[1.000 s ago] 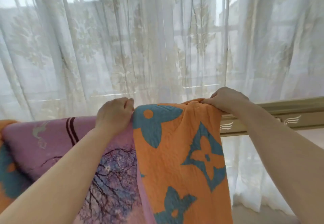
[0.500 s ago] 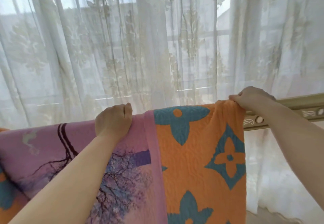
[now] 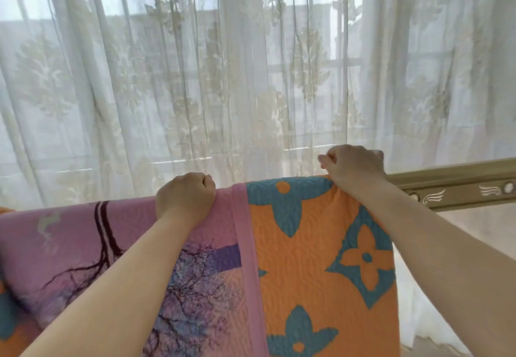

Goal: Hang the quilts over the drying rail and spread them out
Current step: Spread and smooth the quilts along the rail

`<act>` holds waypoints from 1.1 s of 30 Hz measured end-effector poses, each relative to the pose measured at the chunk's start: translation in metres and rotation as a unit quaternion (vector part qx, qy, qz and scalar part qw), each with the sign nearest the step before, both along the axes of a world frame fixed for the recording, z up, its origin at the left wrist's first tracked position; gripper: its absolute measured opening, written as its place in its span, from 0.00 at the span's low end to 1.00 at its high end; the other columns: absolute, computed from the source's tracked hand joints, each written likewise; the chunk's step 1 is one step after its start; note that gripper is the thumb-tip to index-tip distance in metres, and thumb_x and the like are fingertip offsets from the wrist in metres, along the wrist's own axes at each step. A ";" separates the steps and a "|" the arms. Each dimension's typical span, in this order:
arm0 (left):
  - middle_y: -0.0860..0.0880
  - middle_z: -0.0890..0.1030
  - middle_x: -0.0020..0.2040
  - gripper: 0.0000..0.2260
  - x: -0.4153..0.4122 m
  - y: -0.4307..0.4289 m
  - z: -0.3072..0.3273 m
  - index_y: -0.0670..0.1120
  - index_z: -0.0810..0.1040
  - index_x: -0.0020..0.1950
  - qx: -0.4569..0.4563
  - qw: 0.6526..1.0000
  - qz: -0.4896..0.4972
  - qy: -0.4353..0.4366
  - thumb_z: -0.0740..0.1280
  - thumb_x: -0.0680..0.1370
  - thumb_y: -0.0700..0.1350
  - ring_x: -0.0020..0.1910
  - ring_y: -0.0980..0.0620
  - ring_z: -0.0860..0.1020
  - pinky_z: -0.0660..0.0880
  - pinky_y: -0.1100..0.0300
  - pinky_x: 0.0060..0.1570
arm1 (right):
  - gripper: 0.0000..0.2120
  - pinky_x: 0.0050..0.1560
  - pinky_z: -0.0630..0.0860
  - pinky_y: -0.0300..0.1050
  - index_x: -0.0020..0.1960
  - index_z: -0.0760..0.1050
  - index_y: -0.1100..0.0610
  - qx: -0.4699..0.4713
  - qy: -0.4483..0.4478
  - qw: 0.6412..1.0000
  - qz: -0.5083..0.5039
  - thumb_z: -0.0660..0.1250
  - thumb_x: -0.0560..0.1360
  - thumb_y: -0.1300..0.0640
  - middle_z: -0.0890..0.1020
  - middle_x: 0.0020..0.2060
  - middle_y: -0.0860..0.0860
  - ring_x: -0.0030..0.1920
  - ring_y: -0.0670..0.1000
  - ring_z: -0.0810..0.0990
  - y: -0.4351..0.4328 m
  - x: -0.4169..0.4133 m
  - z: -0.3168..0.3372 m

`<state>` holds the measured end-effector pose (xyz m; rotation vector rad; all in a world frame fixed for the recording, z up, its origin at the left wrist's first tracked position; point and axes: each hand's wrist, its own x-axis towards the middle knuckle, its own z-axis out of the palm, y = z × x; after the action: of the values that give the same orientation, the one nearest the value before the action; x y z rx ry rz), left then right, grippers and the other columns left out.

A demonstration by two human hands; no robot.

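So your left hand (image 3: 185, 199) is balled into a fist, bunching up the top fold of the pink quilt (image 3: 69, 245), the one with the dark tree branches printed on it. Your right hand (image 3: 352, 167) is curled shut too, pinching the top corner of the orange quilt (image 3: 315, 267) with the teal flower shapes. Both quilts hang over the drying rail (image 3: 458, 186); between your hands the orange one lies flat down the front, and its pink border sits just right of your left fist. The bare gold rail with the little wing carvings sticks out past your right wrist. Straight beyond both hands there's the sheer lace curtain (image 3: 251, 77), window light coming through.
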<state>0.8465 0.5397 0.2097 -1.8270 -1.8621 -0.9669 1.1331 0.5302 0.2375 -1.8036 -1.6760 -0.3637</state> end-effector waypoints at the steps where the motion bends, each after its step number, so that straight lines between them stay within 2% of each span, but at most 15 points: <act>1: 0.50 0.75 0.31 0.20 -0.001 0.000 0.000 0.46 0.73 0.32 -0.002 1.000 -0.002 -0.001 0.52 0.80 0.50 0.33 0.49 0.74 0.66 0.57 0.34 | 0.19 0.48 0.61 0.48 0.43 0.80 0.53 0.014 -0.007 0.999 0.036 0.54 0.79 0.46 0.81 0.38 0.48 0.43 0.52 0.78 -0.005 -0.015 0.000; 5: 0.49 0.75 0.34 0.20 0.001 -0.004 0.000 0.46 0.74 0.36 -0.007 1.000 -0.010 -0.004 0.50 0.81 0.50 0.35 0.48 0.74 0.67 0.56 0.36 | 0.14 0.45 0.66 0.45 0.47 0.80 0.53 0.045 -0.017 0.986 0.158 0.59 0.78 0.47 0.82 0.41 0.47 0.46 0.51 0.79 -0.024 -0.070 -0.005; 8: 0.49 0.75 0.36 0.19 -0.001 -0.009 -0.002 0.45 0.75 0.42 -0.010 1.000 -0.016 0.012 0.49 0.82 0.50 0.37 0.47 0.74 0.66 0.56 0.38 | 0.11 0.45 0.70 0.44 0.49 0.79 0.52 0.070 -0.030 0.977 0.202 0.63 0.76 0.46 0.81 0.44 0.48 0.48 0.50 0.78 -0.033 -0.103 -0.014; 10: 0.48 0.76 0.38 0.19 -0.002 -0.012 -0.003 0.44 0.76 0.45 -0.007 0.999 -0.027 0.020 0.49 0.82 0.50 0.38 0.47 0.73 0.66 0.55 0.40 | 0.14 0.46 0.69 0.44 0.49 0.78 0.51 0.077 -0.053 0.976 0.198 0.66 0.72 0.42 0.78 0.45 0.48 0.50 0.49 0.75 -0.035 -0.117 -0.020; 13: 0.46 0.80 0.41 0.19 -0.005 -0.016 -0.004 0.44 0.77 0.47 0.001 0.999 -0.036 0.031 0.49 0.83 0.50 0.38 0.46 0.73 0.66 0.55 0.41 | 0.22 0.50 0.67 0.46 0.50 0.74 0.50 0.071 -0.070 0.984 0.149 0.68 0.65 0.35 0.74 0.46 0.48 0.51 0.50 0.71 -0.039 -0.131 -0.028; 16: 0.45 0.81 0.43 0.20 -0.008 -0.017 -0.005 0.43 0.78 0.49 0.004 0.999 -0.034 0.040 0.49 0.83 0.50 0.38 0.47 0.73 0.66 0.55 0.41 | 0.28 0.52 0.67 0.49 0.53 0.70 0.52 0.069 -0.105 0.988 0.089 0.68 0.63 0.33 0.72 0.49 0.49 0.53 0.52 0.70 -0.042 -0.143 -0.033; 21: 0.46 0.81 0.41 0.20 -0.014 -0.017 -0.006 0.43 0.77 0.47 0.010 0.998 -0.037 0.048 0.48 0.83 0.50 0.37 0.46 0.73 0.66 0.55 0.40 | 0.23 0.51 0.68 0.50 0.55 0.70 0.53 0.078 -0.125 0.987 0.065 0.67 0.65 0.43 0.73 0.51 0.50 0.53 0.53 0.71 -0.045 -0.150 -0.035; 26: 0.48 0.76 0.37 0.19 -0.021 -0.017 -0.006 0.45 0.76 0.45 0.005 0.998 -0.043 0.042 0.48 0.82 0.50 0.37 0.47 0.73 0.66 0.55 0.40 | 0.13 0.48 0.67 0.45 0.55 0.78 0.47 0.043 -0.031 0.990 0.131 0.64 0.70 0.52 0.78 0.50 0.47 0.52 0.51 0.76 -0.051 -0.130 -0.020; 31: 0.50 0.74 0.35 0.18 -0.021 -0.015 -0.006 0.46 0.74 0.42 0.007 0.998 -0.037 0.042 0.48 0.82 0.50 0.36 0.48 0.73 0.66 0.56 0.37 | 0.15 0.59 0.69 0.50 0.59 0.79 0.45 0.059 -0.009 0.996 0.071 0.59 0.76 0.54 0.82 0.56 0.46 0.58 0.51 0.78 -0.049 -0.088 -0.005; 33: 0.50 0.74 0.35 0.18 -0.018 -0.015 -0.006 0.47 0.73 0.41 0.000 0.998 -0.040 0.040 0.48 0.82 0.50 0.36 0.48 0.74 0.66 0.56 0.38 | 0.16 0.59 0.69 0.51 0.59 0.79 0.47 0.041 -0.004 0.999 0.035 0.57 0.77 0.54 0.82 0.56 0.48 0.57 0.54 0.78 -0.044 -0.067 -0.001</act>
<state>0.8280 0.5250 0.2042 -1.9241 -1.7528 -0.9066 1.0657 0.4865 0.2360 -1.6821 -1.6994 -0.4037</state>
